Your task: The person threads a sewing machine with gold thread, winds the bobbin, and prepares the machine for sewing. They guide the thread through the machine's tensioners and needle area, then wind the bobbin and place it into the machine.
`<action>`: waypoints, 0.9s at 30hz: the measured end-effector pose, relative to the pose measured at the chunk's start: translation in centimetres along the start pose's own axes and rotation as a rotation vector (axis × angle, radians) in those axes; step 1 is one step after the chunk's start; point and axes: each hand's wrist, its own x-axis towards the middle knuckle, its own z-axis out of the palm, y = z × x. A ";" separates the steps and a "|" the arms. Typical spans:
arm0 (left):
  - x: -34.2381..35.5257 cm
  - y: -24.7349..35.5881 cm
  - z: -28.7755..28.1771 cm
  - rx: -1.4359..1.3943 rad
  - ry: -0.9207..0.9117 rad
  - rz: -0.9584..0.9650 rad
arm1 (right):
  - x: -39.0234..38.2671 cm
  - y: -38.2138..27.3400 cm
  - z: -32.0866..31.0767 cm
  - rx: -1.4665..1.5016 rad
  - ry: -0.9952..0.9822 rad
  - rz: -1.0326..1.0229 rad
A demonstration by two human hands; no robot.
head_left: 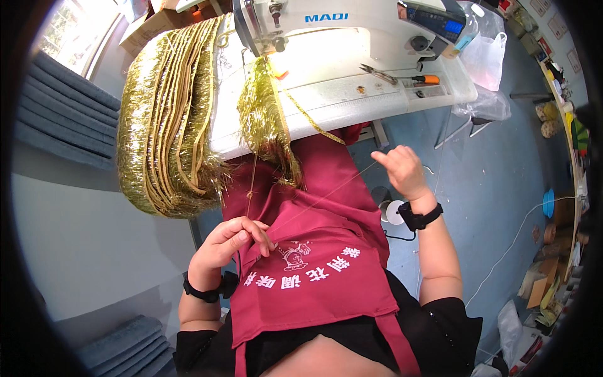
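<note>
A thin thread (326, 192) runs slantwise across my lap, stretched between both hands. My left hand (233, 241) is closed on its lower end, in front of the maroon apron (314, 308). At the upper end, right of my lap, my right hand (403, 171) pinches it with thumb and forefinger. Gold tinsel fringe (267, 119) hangs from under the sewing machine (339, 28) over the table's front edge. Another thread (252, 182) drops from the fringe toward my left hand. A narrow gold strip (314, 120) trails off the table beside it.
A thick folded stack of gold fringe (169, 119) overhangs the white sewing table (370, 99) at left. Thread snips (378, 73) and an orange-handled tool (424, 80) lie on the table. A clear plastic bag (487, 60) hangs at its right end; a white spool (394, 212) stands below.
</note>
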 end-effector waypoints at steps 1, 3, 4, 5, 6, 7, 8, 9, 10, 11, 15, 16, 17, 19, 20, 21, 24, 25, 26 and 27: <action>0.1 0.1 0.0 0.025 -0.015 0.010 | -0.3 0.7 -0.1 -0.031 -0.015 0.040; 0.5 0.3 0.1 0.075 -0.045 0.029 | -0.8 2.0 -0.1 -0.042 0.005 0.099; 0.6 0.5 0.2 0.114 -0.074 0.017 | -1.0 2.6 -0.2 -0.050 0.004 0.126; 0.7 0.7 0.3 0.153 -0.105 0.006 | -1.1 3.0 -0.3 -0.064 -0.009 0.160; 1.1 1.0 0.4 0.207 -0.140 -0.002 | -1.0 3.3 -0.4 -0.062 -0.027 0.181; 1.5 1.1 0.7 0.264 -0.166 0.047 | -0.7 3.4 -0.5 -0.045 -0.059 0.197; 1.8 1.4 0.7 0.302 -0.219 -0.008 | -0.3 3.3 -0.7 -0.025 -0.087 0.213; 2.2 1.7 0.8 0.353 -0.270 -0.069 | 0.3 2.9 -1.1 -0.011 -0.177 0.292; 2.8 1.8 1.1 0.450 -0.303 -0.022 | 1.2 2.3 -1.4 0.076 0.007 0.279; 3.5 1.9 1.4 0.547 -0.333 0.024 | 2.3 1.3 -1.5 0.159 0.131 0.327; 6.8 1.4 3.4 0.894 -0.395 0.288 | 7.3 -2.5 -4.2 0.636 0.442 0.470; 7.5 1.5 3.8 0.965 -0.436 0.270 | 8.8 -3.4 -4.5 0.817 0.462 0.469; 8.3 1.4 4.2 1.026 -0.472 0.308 | 10.5 -4.1 -4.6 0.978 0.430 0.463; 9.9 1.1 5.2 1.156 -0.541 0.371 | 13.6 -5.5 -3.9 1.199 0.392 0.511; 10.5 0.8 5.8 1.216 -0.527 0.418 | 14.9 -5.9 -3.6 1.374 0.366 0.607; 11.2 0.5 6.2 1.288 -0.541 0.427 | 16.0 -6.2 -3.1 1.549 0.336 0.707; 12.9 -0.7 6.9 1.476 -0.542 0.489 | 17.7 -6.0 -2.2 1.797 0.184 0.734; 13.2 -0.9 6.7 1.488 -0.531 0.486 | 18.0 -5.6 -1.9 1.834 0.128 0.688; 13.5 -1.1 6.5 1.499 -0.514 0.492 | 18.0 -5.1 -1.8 1.843 0.126 0.698; 13.6 -1.1 6.2 1.517 -0.523 0.465 | 17.7 -4.7 -1.6 1.790 0.133 0.644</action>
